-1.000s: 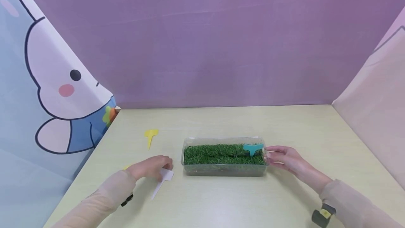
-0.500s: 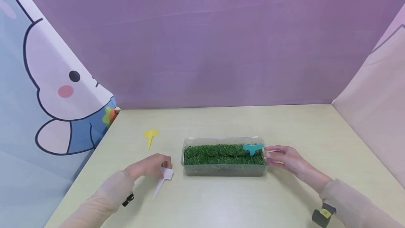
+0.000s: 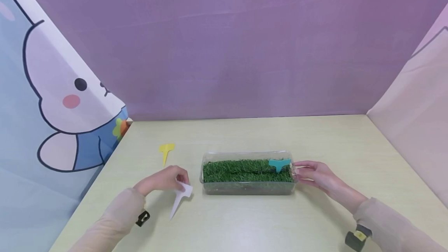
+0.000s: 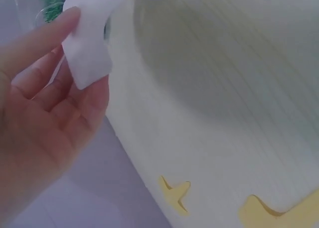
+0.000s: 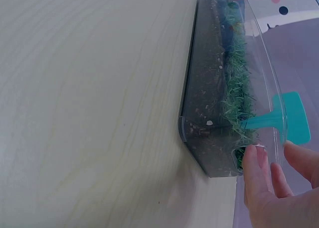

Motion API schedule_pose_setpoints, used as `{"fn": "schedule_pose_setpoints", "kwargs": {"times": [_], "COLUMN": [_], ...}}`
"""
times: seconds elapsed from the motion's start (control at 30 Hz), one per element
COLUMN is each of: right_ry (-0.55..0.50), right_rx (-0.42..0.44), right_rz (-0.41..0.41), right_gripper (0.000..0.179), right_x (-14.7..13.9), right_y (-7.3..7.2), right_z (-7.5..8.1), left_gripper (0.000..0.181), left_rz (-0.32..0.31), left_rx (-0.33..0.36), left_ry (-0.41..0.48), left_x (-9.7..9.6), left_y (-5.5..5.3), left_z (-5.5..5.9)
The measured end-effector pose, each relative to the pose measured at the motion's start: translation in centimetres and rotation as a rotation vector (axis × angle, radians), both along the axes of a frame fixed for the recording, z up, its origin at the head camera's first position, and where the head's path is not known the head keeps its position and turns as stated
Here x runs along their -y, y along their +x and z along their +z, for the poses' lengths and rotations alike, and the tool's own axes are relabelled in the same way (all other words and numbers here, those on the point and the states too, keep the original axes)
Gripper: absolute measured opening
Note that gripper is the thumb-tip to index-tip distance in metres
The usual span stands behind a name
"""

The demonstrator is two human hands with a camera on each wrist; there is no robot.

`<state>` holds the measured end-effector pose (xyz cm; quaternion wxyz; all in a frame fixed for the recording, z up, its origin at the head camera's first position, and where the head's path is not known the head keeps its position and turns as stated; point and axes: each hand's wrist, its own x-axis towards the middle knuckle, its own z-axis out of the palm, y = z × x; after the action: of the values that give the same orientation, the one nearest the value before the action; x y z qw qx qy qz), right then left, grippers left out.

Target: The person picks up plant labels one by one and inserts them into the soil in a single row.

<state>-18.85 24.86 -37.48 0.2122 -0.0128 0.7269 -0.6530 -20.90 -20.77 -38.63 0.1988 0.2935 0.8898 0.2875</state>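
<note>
My left hand (image 3: 166, 178) pinches a white T-shaped plant label (image 3: 182, 194) by its wide head, fingers beneath, thumb on top. In the left wrist view the white label (image 4: 88, 49) lies between thumb and fingers. In the head view its pointed stem slants down toward the near side. My right hand (image 3: 316, 174) touches the right end of a clear plastic planter box (image 3: 248, 188), fingertips at its end wall and rim. Inside the box are dark soil (image 5: 204, 78) and two strips of green grass (image 3: 231, 165). A teal plant label (image 3: 279, 164) stands upright at the grass's right end.
A yellow T-shaped label (image 3: 166, 151) lies on the table (image 3: 252, 221) beyond my left hand. In the left wrist view two yellow labels show, one small (image 4: 174, 194) and one at the lower edge (image 4: 284, 215). A purple cloth backdrop (image 3: 245, 49) rises behind the table.
My left hand has risen slightly with the white label, whose stem now stands steeper. The right hand, the box and the teal label have stayed put.
</note>
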Motion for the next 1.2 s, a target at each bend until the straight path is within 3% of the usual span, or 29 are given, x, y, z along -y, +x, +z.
{"fn": "schedule_pose_setpoints", "kwargs": {"times": [0.3, 0.63, 0.93, 1.2], "right_ry": [-0.013, -0.012, -0.013, -0.005], "right_rx": [0.005, 0.003, 0.008, 0.008], "right_rz": [-0.001, 0.002, -0.006, -0.001], "right_gripper": [0.051, 0.051, 0.051, 0.053], "right_x": [0.0, 0.1, 0.2, 0.0], "right_y": [0.0, 0.0, 0.2, 0.1], "right_z": [0.0, 0.1, 0.0, 0.1], "left_gripper": [0.008, 0.01, 0.012, 0.014], "left_rz": [0.035, 0.069, 0.141, 0.198], "left_rx": [0.075, 0.046, 0.01, -0.018], "left_ry": [0.096, 0.164, 0.17, 0.216], "left_x": [0.2, 0.5, 0.6, -0.6], "left_y": [-0.1, -0.2, -0.1, 0.0], "left_z": [1.1, 2.8, 5.1, 7.8]}}
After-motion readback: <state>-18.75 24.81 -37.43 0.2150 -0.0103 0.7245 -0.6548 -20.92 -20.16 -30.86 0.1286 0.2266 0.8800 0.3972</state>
